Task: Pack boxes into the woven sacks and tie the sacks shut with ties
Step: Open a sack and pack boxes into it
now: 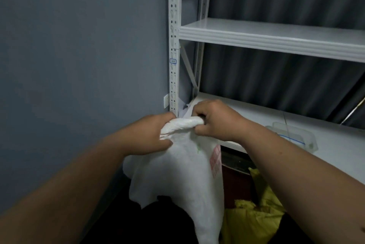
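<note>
Both forearms reach in from the bottom corners to a white woven sack standing between them. Its gathered neck lies as a twisted roll running left to right, the left hand wrapped round one end, the right hand pinching the other. Neither is nearer. No tie shows (perhaps it sits inside a fist), and the sack's contents are hidden, its base cut off

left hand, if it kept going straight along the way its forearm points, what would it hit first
Probably the white upright post of the metal shelving, just beyond the left hand, which grips the gathered neck of the white woven sack. Depth is unclear, so it might pass beside the post to the grey wall.
</note>
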